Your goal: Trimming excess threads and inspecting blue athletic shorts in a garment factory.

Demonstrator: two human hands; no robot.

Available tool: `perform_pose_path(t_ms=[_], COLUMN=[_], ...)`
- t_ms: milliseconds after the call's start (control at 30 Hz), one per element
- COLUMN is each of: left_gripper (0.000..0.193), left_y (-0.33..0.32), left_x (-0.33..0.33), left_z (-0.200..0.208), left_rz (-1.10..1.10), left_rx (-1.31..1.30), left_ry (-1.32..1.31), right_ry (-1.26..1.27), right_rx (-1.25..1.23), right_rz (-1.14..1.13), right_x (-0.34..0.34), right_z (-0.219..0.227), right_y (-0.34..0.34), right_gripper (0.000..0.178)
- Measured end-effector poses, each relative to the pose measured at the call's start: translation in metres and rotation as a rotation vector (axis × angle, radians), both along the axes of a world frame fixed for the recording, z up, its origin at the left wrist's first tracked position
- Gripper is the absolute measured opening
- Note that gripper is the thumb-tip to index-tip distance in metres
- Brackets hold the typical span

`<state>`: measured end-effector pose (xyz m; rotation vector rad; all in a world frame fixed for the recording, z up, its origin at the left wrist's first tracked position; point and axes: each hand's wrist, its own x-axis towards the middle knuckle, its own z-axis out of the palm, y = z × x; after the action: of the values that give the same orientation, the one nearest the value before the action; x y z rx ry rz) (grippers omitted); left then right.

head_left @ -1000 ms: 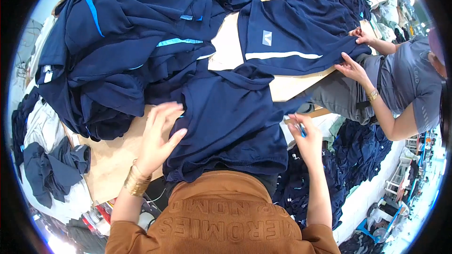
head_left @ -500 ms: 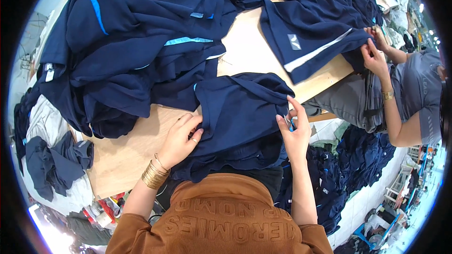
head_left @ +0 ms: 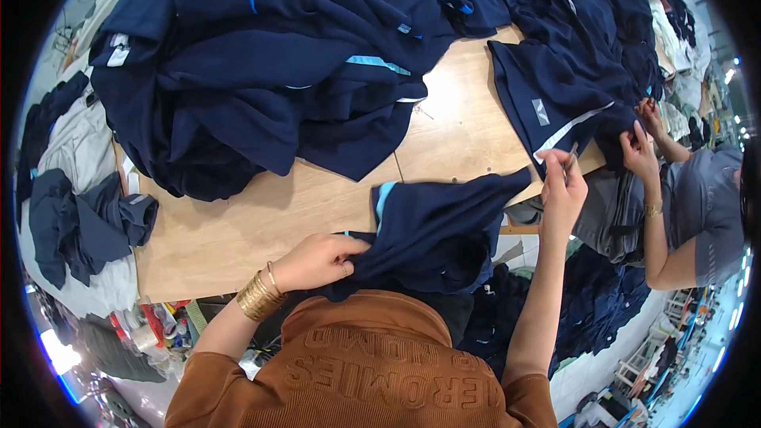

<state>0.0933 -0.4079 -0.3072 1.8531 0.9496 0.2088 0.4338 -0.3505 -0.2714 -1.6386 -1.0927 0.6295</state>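
Observation:
A navy garment (head_left: 444, 214) with a light blue strip lies bunched at the table's near edge, one corner drawn up to the right. My left hand (head_left: 317, 261) is closed on its left edge, finger and thumb in the cloth. To the right, my right hand (head_left: 564, 190) is raised beside the drawn-up corner, fingers pinched together. A thin dark tip of small thread snips (head_left: 573, 147) sticks up from those fingers; the rest is hidden in the hand. Whether a thread runs between the fingertips and the cloth is too fine to tell.
A big heap of navy garments (head_left: 261, 71) covers the table's far left. Across from my right hand, a co-worker's hands (head_left: 642, 154) handle another navy garment (head_left: 563, 87) with a white stripe. The wooden table (head_left: 214, 246) shows between; darker clothes (head_left: 87, 222) hang at its left end.
My right hand has moved up and to the right, away from the cloth's edge. The garment is now bunched and pulled toward that side, and my left hand has gripped its edge.

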Motion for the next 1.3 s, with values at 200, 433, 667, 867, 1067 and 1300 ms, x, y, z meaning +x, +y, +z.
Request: perform_pose_path(t_ms=[200,433,667,867,1067,1300], left_gripper=[0.016,0.014,0.016,0.036,0.061,0.034], left_y=[-0.019,-0.013,-0.006,0.016,0.002,0.015], left_x=[-0.005,-0.008,-0.010,0.012,0.109,0.150], left_z=[-0.012,-0.005,-0.011,-0.005,0.002,-0.026], left_rz=[-0.030,-0.063,-0.064,0.166,-0.216,-0.517], left_rx=[-0.020,-0.094,-0.116,-0.106,0.342,-0.065], left_ry=[-0.018,0.034,-0.105,-0.330,-0.450,-0.099], right_ry=[-0.522,-0.653,-0.954,0.356,-0.604,-0.794], right_rx=[-0.079,0.051,-0.082,-0.002,0.711,0.247], right_rz=[0.258,0.294,0.764,0.190,-0.600,-0.670], right_x=[-0.025,-0.050,-0.048,-0.005,0.017,0.056], right_z=[-0.058,-0.051,-0.026,0.054,0.147,0.179], right_y=[0.054,0.063,-0.036,-0.084,-0.155,-0.166], right_gripper=[0.038,0.042,0.023,0.013,0.042,0.031])
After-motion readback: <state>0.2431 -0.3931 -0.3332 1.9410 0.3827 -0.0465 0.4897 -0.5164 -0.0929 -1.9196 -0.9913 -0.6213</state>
